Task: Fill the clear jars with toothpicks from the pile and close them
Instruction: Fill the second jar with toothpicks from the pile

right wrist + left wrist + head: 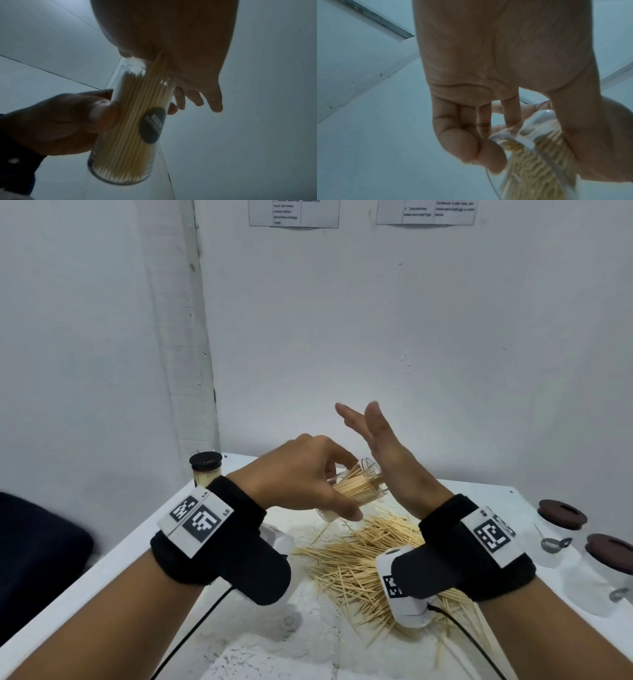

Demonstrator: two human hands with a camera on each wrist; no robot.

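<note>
White walls close in the bench [239,645], and above the toothpick pile [359,563] your left hand [301,474] wraps a tilted clear jar [356,487] packed with toothpicks. Your right hand [387,453] is flat, fingers straight, palm against the jar's mouth. Tap gently there — seat the protruding sticks flush — and keep the left grip firm before capping.

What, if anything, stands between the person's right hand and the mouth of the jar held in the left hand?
Nothing visible does. The left hand grips the tilted clear jar, and the right hand has its flat palm right at the jar's open mouth, where a few toothpicks poke out against it.
</note>
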